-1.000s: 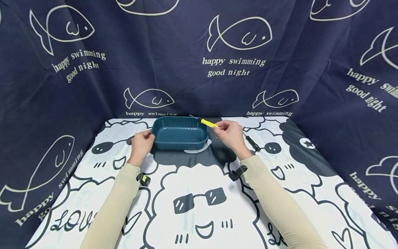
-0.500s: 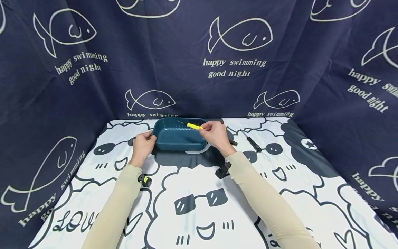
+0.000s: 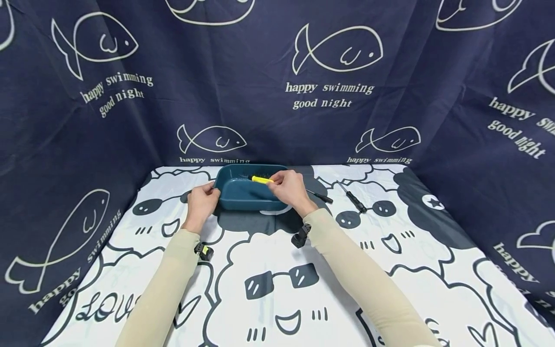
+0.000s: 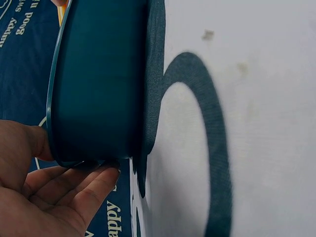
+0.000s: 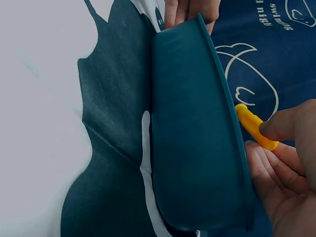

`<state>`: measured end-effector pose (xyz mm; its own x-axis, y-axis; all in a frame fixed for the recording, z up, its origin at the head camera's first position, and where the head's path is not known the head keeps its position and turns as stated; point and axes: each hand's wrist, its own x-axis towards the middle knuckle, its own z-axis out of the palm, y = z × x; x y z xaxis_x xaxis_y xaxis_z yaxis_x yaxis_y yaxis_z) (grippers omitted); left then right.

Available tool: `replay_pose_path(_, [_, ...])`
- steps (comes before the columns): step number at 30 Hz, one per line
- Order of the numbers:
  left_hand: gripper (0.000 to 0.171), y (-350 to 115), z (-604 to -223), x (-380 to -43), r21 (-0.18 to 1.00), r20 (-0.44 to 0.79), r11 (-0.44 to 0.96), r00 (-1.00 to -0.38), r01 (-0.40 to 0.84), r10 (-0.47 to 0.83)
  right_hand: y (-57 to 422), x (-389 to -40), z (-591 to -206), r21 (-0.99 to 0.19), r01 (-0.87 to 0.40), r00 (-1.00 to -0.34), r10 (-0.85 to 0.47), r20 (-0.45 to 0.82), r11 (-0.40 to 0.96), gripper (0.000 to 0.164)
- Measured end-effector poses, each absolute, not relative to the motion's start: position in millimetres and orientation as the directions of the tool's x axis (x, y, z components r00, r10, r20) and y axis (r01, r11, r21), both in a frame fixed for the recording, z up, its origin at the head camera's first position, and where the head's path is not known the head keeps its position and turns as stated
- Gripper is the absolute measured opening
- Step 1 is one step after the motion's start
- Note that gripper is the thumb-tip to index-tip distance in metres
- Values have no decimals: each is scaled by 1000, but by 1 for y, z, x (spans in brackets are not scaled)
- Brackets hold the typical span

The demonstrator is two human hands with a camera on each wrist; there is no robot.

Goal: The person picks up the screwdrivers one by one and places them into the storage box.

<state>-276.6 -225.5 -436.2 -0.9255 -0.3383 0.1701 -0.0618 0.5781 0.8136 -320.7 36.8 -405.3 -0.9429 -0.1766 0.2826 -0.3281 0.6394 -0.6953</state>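
Observation:
My left hand [image 3: 202,205] grips the left end of a dark teal rectangular dish [image 3: 247,204]. In the left wrist view, the thumb lies at the dish's rim and the fingers [image 4: 81,192] bend along its outer end. My right hand [image 3: 291,189] pinches the butt of a yellow-handled screwdriver [image 3: 261,180] between thumb and fingers. The screwdriver points left over the dish's inside, its thin shaft hard to make out against the teal. Only the yellow handle [image 5: 254,126] shows above the rim in the right wrist view.
Two screwdrivers lie right of the dish: a black-handled one [image 3: 356,201] and a smaller dark-handled one [image 3: 322,196], partly behind my right hand. The printed white cloth [image 3: 277,250] covers the table. A navy fish-print curtain [image 3: 260,111] rises just behind the dish.
My right hand has carried the yellow-handled screwdriver left and slightly down, from the dish's back right to over its inside. The smaller screwdriver has come into sight. My left hand stays on the dish.

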Motion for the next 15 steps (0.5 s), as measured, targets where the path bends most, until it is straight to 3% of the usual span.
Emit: replay_pose_path(15, [45,-226,-439,-277,817,181,575,-924,-49,-337,24,-323,-407,-658,-305,-952,-216,216,689,15])
